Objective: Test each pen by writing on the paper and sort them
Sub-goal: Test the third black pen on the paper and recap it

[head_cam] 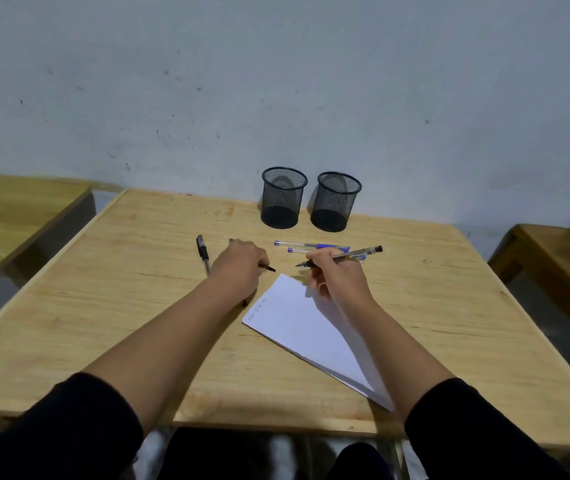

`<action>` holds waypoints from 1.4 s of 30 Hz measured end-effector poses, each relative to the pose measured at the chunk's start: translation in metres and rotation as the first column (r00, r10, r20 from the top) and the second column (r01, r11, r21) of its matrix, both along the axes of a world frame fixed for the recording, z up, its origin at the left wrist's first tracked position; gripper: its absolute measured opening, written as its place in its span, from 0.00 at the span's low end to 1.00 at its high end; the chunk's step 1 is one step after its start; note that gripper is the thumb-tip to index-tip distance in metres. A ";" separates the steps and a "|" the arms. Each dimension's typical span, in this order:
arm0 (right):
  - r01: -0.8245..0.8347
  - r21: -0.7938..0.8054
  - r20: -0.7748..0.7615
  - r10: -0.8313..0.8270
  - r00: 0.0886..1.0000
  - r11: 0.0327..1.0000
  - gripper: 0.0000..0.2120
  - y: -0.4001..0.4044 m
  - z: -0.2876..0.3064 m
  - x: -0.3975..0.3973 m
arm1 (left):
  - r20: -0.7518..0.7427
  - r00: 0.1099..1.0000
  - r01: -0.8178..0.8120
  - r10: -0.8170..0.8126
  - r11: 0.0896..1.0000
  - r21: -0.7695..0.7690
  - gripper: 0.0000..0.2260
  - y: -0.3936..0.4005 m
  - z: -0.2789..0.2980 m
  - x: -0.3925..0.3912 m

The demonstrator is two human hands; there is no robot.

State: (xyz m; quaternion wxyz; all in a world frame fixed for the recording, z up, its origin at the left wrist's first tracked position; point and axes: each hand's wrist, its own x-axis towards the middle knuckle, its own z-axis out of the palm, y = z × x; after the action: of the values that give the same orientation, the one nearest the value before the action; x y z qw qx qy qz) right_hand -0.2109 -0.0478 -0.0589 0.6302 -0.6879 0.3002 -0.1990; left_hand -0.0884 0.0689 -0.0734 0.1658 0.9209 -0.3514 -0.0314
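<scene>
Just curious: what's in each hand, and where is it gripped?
Right hand holds a pen near its tip. Left hand covers another pen; grip unclear.

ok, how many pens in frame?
5 visible. A black pen lies on the table left of the left hand; a dark pen pokes from under that hand; two blue pens lie before the cups; the right hand holds one. Hands may hide more.
</scene>
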 end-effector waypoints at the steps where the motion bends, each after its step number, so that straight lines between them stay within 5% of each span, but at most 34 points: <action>1: -0.008 0.005 0.005 0.008 1.000 1.000 0.10 -0.001 0.002 0.000 | 0.001 1.000 -0.001 0.001 1.000 -0.002 0.10 -0.001 0.002 0.001; 10: -0.104 0.011 0.166 0.101 0.981 0.995 0.07 0.001 0.020 0.002 | -0.116 0.993 -0.042 -0.002 0.926 -0.376 0.07 -0.003 0.011 -0.013; 26: -0.075 -0.011 0.244 0.075 0.967 0.997 0.04 0.003 0.046 -0.008 | -0.133 0.988 0.006 -0.083 0.868 -0.497 0.06 0.009 0.044 -0.039; 42: -0.188 -0.135 0.300 0.221 0.928 0.973 0.06 0.020 0.044 -0.017 | -0.062 0.992 0.054 -0.109 0.814 -0.578 0.08 0.022 0.057 -0.061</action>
State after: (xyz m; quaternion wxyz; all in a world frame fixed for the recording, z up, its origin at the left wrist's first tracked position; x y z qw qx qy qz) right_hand -0.2275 -0.0278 -0.0153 0.6505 -0.7070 0.1122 -0.2538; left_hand -0.1498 0.0908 -0.0164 0.4507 0.8094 -0.3756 0.0269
